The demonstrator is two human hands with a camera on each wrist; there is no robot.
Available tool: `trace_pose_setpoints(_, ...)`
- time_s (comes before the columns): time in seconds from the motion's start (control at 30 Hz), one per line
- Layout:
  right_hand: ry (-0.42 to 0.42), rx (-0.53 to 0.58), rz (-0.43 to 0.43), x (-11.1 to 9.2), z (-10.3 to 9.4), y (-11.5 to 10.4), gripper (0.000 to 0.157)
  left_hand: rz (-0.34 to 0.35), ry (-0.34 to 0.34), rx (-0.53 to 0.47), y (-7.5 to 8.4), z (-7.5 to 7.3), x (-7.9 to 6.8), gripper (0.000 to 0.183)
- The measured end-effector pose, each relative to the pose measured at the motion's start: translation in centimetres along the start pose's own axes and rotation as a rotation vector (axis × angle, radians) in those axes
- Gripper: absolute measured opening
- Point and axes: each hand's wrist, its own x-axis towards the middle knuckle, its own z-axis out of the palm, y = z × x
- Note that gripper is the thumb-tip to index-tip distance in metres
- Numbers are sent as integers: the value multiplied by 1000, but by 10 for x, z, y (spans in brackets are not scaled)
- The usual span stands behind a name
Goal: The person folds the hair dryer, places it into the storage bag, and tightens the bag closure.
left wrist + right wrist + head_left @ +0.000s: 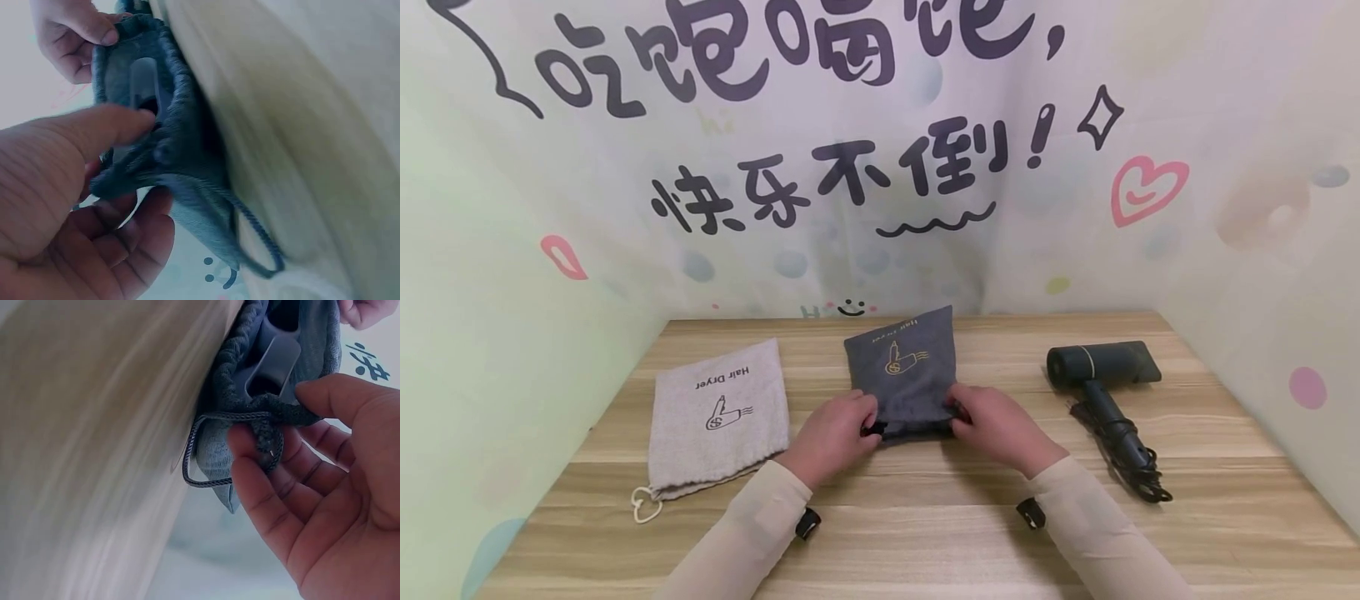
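Observation:
A dark grey drawstring pouch (906, 375) with a gold hair dryer print lies mid-table, its mouth toward me. My left hand (838, 425) grips one end of the mouth; in the left wrist view its thumb (119, 128) reaches over the gathered rim and its fingers curl outside. At the other end, my right hand (1000, 425) pinches the rim's corner between thumb and fingers, beside a loop of cord (189, 453). The mouth gapes, showing a smooth grey piece with an oval slot (284, 356) inside; the rest of that piece is hidden by the cloth.
To the left lies a light grey pouch (722, 417) printed "Hair Dryer", with a white cord loop (646, 504) at its corner. A dark hair dryer (1097, 367) with its bundled cable (1131, 467) lies right. A printed curtain (820, 275) backs the wooden table (917, 517).

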Motion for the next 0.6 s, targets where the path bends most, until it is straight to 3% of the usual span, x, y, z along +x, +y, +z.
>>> trace_pose_setpoints(0.27, -62, -43, 28, -4, -3, 5, 24, -11, -30, -8, 3, -6, 0, 35)
trace_pose_setpoints(0.43, -97, -65, 36, -5, -6, 3, 22, 10, -160, -12, 3, -10, -1, 26)
trace_pose_setpoints(0.6, -150, -136, 14, -8, -8, 3, 13, 49, -280, -44, 4, -15, -2, 31)
